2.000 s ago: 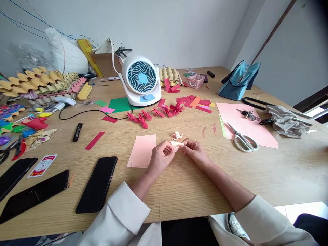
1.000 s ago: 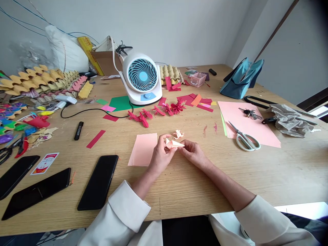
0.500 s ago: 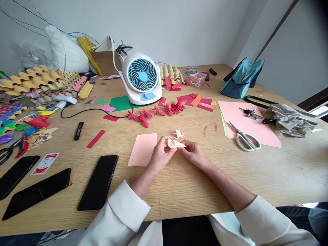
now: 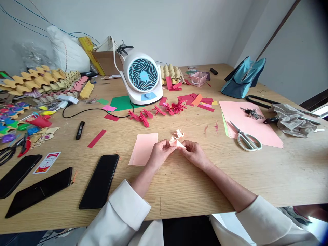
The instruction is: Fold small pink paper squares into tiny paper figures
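A small folded piece of pale pink paper (image 4: pixel 176 142) is pinched between my two hands above the table. My left hand (image 4: pixel 161 153) grips its left side, with the fingers closed. The right tip of the paper is held by my right hand (image 4: pixel 194 152), fingers bent together. Just beyond the fingers lies another small folded pale paper piece (image 4: pixel 179 133). Sheets of pink paper (image 4: pixel 143 148) lie flat to the left, partly behind my left hand.
A white fan (image 4: pixel 143 77) stands at the back, with red folded paper pieces (image 4: pixel 143 118) before it. Scissors (image 4: pixel 247 138) rest on large pink sheets (image 4: pixel 269 135) at right. Several phones, including one black phone (image 4: pixel 99 181), and a marker (image 4: pixel 80 130) lie at left.
My left hand has shifted its hold on the folded paper, which is turned slightly and less covered at its upper point. The view has moved a little.
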The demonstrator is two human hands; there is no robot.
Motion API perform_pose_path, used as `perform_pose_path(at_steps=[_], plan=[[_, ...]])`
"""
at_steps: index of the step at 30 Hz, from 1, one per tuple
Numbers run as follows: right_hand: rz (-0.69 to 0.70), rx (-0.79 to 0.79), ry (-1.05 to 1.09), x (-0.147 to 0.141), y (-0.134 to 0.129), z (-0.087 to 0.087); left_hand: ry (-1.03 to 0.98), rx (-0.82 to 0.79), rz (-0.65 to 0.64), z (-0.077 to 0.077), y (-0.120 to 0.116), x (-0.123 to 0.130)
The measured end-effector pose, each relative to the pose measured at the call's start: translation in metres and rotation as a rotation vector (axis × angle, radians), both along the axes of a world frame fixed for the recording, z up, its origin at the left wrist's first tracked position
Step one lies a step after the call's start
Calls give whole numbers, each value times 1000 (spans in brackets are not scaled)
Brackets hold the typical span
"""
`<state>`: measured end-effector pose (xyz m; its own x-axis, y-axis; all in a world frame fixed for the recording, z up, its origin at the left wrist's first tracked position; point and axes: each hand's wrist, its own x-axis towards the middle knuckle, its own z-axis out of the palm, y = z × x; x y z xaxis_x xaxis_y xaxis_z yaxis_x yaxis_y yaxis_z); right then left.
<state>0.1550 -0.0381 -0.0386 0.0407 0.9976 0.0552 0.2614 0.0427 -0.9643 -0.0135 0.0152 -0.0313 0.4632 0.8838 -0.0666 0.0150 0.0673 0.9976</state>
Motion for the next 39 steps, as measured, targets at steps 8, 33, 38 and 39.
perform_pose_path(at_steps=[8,33,38,39], plan=[[51,5,20,0,1,-1,-56,-19,56,2,1,0],[62,-27,-53,-3,-4,5,34,141,-11,5,0,-2],[58,-9,-157,-6,-6,11,102,196,-34,1,0,-3],[65,-9,-161,-7,-6,11,108,200,-27,2,-1,-2]])
